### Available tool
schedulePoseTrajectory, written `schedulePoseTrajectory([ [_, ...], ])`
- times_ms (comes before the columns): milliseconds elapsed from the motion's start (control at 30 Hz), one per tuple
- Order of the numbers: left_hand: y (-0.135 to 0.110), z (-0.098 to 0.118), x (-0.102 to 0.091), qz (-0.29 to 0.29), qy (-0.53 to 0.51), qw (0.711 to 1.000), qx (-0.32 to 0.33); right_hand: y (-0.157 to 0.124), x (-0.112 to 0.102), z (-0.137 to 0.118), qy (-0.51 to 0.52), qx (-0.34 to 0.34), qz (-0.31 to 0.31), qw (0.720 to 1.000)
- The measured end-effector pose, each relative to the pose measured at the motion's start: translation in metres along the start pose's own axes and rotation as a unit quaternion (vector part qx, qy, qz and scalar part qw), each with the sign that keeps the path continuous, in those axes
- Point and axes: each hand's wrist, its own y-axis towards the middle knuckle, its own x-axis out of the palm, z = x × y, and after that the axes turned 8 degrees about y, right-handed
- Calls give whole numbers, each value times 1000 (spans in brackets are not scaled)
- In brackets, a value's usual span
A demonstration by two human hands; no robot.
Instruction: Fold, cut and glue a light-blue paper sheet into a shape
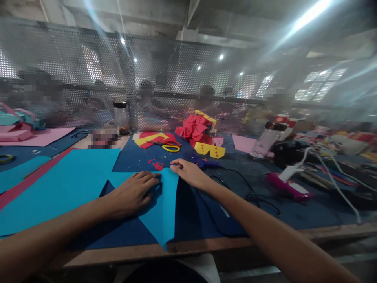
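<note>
The bent blue sheet (168,212) lies on the bench (141,158) beneath the left hand (136,192), whose fingers rest flat and nearly together on it. The fingers of the right hand (188,173) touch its far end; whether they pinch it, one cannot tell. Just beyond the bent blue sheet are red scraps (158,166), then yellow-handled scissors (171,150). A larger blue sheet (70,184) spreads to its left.

A sheet of bright blue paper (169,208) lies on the dark blue counter (138,155), its far edge roughly straight, its left side slanting down to a pointed corner at the counter's near edge; the right-hand strip (gently curved) looks bent upward.
</note>
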Motion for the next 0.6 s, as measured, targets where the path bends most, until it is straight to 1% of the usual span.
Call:
schedulePoseTrajectory([
  [100,5,2,-2,-14,3,1000,-3,0,-1,0,-8,0,7,1000],
  [167,8,3,-2,-18,11,1000,-7,2,-1,2,9,-11,3,1000],
  [233,10,4,0,-13,21,1000,-12,3,-1,5,34,-19,-10,999],
  [333,9,4,4,3,13,1000,-16,5,0,7,56,-9,-21,998],
  [500,6,4,7,21,-11,999,-31,4,0,7,44,3,-17,999],
  [600,7,5,5,20,-14,999,-44,5,1,7,33,0,-7,999],
])
